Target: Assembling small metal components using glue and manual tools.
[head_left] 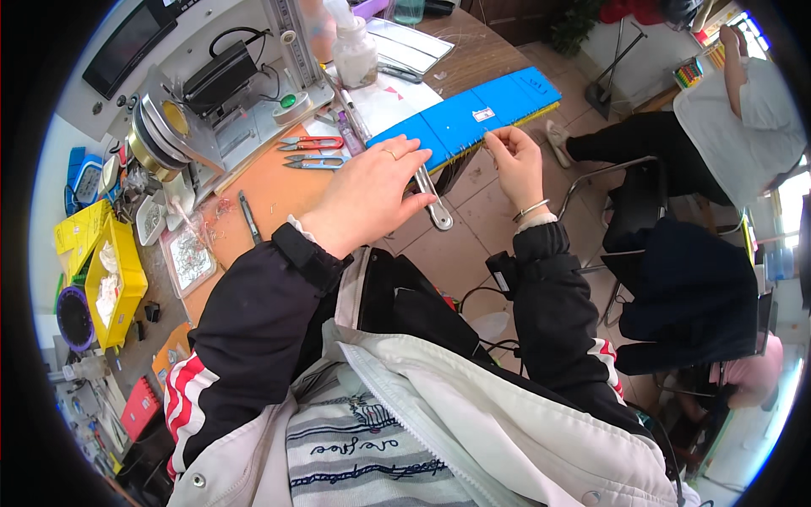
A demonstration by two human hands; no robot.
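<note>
A long blue board (456, 118) with a yellowish lower layer lies slanted across the table's front edge. Short thin strands or pins line its near edge. My left hand (367, 186) rests on the board's left end with its fingers stretched out. Beside its thumb, a silver metal bar (435, 207) with a rounded, holed end sticks out past the table. At the board's near edge, my right hand (517, 160) has thumb and forefinger pinched together. Whatever lies between those fingertips is too small to make out. A small pale label (482, 114) sits on the board.
Red snips (311, 143) and blue snips (314, 161) lie on an orange mat (283, 198), near a slim knife (250, 217). A tray of small metal pieces (190, 258), a yellow bin (127, 291) and a spooled machine (160, 127) stand left. Another person (743, 118) sits right, beyond a chair (634, 203).
</note>
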